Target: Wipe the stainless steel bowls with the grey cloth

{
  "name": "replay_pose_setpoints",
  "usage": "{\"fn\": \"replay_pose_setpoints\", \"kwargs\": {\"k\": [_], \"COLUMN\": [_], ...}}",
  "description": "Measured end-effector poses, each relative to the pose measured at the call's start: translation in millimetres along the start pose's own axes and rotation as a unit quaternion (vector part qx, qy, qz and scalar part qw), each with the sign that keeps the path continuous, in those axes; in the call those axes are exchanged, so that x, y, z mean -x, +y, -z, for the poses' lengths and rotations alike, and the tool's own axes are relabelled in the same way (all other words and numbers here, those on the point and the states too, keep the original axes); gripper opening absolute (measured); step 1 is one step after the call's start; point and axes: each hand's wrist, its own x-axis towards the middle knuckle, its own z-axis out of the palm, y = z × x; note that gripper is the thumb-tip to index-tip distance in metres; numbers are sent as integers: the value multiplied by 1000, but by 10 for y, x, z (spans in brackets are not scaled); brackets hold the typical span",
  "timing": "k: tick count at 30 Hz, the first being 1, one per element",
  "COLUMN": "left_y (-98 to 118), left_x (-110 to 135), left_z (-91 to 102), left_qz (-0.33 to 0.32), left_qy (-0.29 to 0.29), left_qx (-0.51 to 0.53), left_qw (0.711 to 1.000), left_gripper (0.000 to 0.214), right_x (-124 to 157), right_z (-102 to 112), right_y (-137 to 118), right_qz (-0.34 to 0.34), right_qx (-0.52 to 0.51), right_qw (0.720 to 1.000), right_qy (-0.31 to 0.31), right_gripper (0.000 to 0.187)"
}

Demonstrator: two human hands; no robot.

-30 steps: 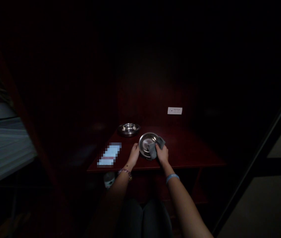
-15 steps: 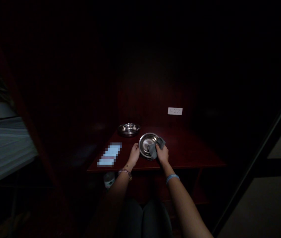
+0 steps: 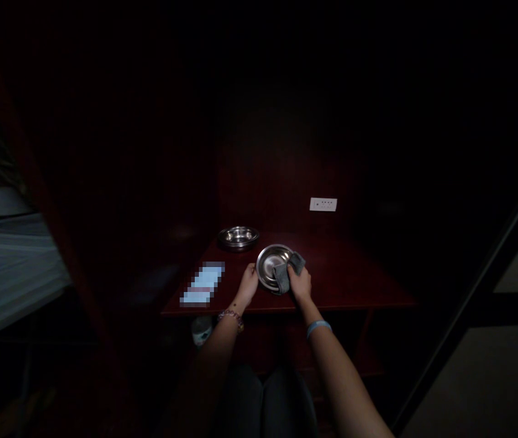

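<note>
Looks like wiping: bowl [image 3: 268, 263] tilted near the middle of the tabletop's [image 3: 350, 277] front edge, left hand [image 3: 248, 285] pinching its left rim, right hand [image 3: 301, 283] pinching the cloth [image 3: 281, 278] against its right side; next stroke probably calls for a steady rim grip.

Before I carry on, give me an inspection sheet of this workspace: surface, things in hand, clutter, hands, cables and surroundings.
Surface: dark red desk, dimly lit.
Things in hand: shiny metal bowl, its opening facing the camera; gray cloth over its right side.
Clutter: another metal bowl, possibly a stack, back left; pixelated item, front left, unidentifiable.
Hands: left hand at the held bowl's left rim; right hand holding the cloth against the bowl.
Cables: nothing seen.
Surroundings: white wall socket behind the desk; partly hidden container below its left front edge; much else too dark to tell.
</note>
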Motion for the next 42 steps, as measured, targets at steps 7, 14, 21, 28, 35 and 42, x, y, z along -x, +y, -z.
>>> {"fn": "replay_pose_setpoints", "kwargs": {"k": [7, 14, 21, 28, 35, 42], "left_y": [35, 31, 70, 54, 38, 131], "left_x": [8, 4, 10, -9, -2, 42], "left_z": [-3, 12, 7, -1, 3, -9], "left_qz": [15, 18, 7, -3, -8, 14], "left_qy": [5, 0, 21, 5, 8, 18], "left_qx": [14, 22, 14, 22, 14, 9], "left_qw": [1000, 1000, 1000, 1000, 1000, 1000], "left_gripper": [21, 31, 27, 30, 25, 28], "right_x": [14, 19, 34, 37, 16, 21], "right_z": [10, 4, 12, 23, 4, 9], "right_y": [-16, -31, -35, -46, -17, -21], "right_qz": [-8, -3, 10, -1, 3, 15], "right_qx": [5, 3, -10, -6, -7, -13], "right_qw": [1000, 1000, 1000, 1000, 1000, 1000], "right_qy": [-5, -4, 1, -3, 5, 8], "right_gripper": [42, 40, 39, 39, 39, 37]}}
